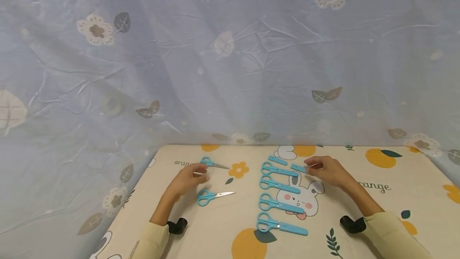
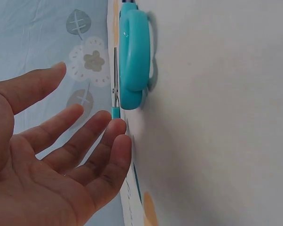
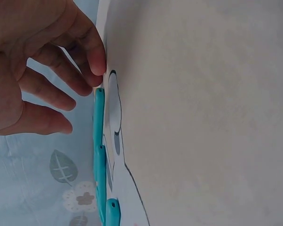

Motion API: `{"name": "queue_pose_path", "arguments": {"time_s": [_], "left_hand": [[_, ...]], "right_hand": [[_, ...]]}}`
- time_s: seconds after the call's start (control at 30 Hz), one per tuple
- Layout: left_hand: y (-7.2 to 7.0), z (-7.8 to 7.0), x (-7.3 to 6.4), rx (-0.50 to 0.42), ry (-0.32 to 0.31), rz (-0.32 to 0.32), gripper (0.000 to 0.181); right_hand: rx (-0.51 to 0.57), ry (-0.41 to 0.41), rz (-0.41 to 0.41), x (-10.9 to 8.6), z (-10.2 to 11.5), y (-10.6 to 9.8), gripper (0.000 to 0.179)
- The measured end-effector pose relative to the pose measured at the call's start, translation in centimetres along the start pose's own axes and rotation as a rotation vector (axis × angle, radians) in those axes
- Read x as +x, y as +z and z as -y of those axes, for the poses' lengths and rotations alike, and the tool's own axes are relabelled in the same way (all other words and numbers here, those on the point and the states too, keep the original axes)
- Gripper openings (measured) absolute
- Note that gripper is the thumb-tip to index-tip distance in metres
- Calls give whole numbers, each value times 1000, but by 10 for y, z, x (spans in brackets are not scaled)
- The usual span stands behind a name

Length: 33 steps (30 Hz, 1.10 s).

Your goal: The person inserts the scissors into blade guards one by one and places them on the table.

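Scissors (image 1: 215, 164) near table's far edge, left hand (image 1: 190, 179) slack-fingered beside, right hand (image 1: 328, 171) pinching cap (image 1: 298, 168).

The head camera looks forward and down from above. It sees the whole table (image 1: 413, 195), both arms and the flowery cloth (image 1: 230, 51) behind. The left wrist camera sits very near the left hand (image 2: 47, 165) and looks along the table top past its fingers to one blue pair of scissors (image 2: 134, 61). The right wrist camera sits just as near the right hand (image 3: 38, 70) and looks along the table edge. All three views share the table and the cloth.
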<state>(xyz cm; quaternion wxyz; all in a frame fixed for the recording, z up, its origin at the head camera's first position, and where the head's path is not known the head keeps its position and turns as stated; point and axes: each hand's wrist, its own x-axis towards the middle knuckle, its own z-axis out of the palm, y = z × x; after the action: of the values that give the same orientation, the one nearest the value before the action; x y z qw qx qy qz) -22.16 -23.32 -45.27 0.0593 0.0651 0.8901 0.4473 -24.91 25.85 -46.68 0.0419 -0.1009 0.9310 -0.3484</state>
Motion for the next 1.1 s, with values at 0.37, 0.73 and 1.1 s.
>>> {"name": "queue_pose_path", "arguments": {"time_s": [0.37, 0.73, 1.1], "left_hand": [[0, -1, -10, 17, 11, 27, 48], [4, -1, -17, 132, 45, 57, 47], [9, -4, -19, 234, 47, 97, 49]], "right_hand": [[-37, -67, -2, 8, 3, 2, 40], [-91, -106, 22, 14, 3, 7, 40], [-131, -80, 33, 16, 6, 8, 39]]}}
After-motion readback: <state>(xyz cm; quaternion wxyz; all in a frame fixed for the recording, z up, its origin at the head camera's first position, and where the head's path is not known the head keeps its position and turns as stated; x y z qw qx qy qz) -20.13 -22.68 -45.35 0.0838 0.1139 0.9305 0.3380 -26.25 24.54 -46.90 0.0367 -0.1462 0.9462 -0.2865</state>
